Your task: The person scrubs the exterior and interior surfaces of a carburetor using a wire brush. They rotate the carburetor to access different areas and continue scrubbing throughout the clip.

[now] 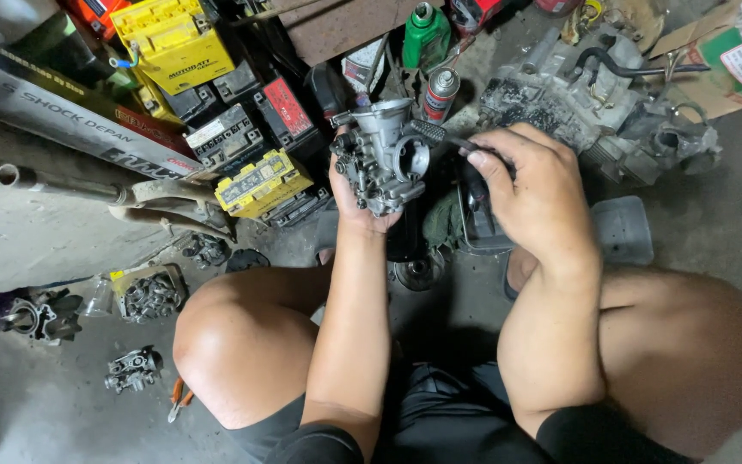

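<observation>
The carburetor [381,155] sits clamped upright in the left hand [355,202], and the right hand [534,193], closed on a dark tool [465,148] just beside it, would do best working gently while the left grips firm.

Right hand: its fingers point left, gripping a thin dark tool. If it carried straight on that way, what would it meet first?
Probably the carburetor held up in the left hand. The right hand aims its dark tool leftward, and the tip already sits at the carburetor's upper right edge; whether they touch is unclear.
</observation>
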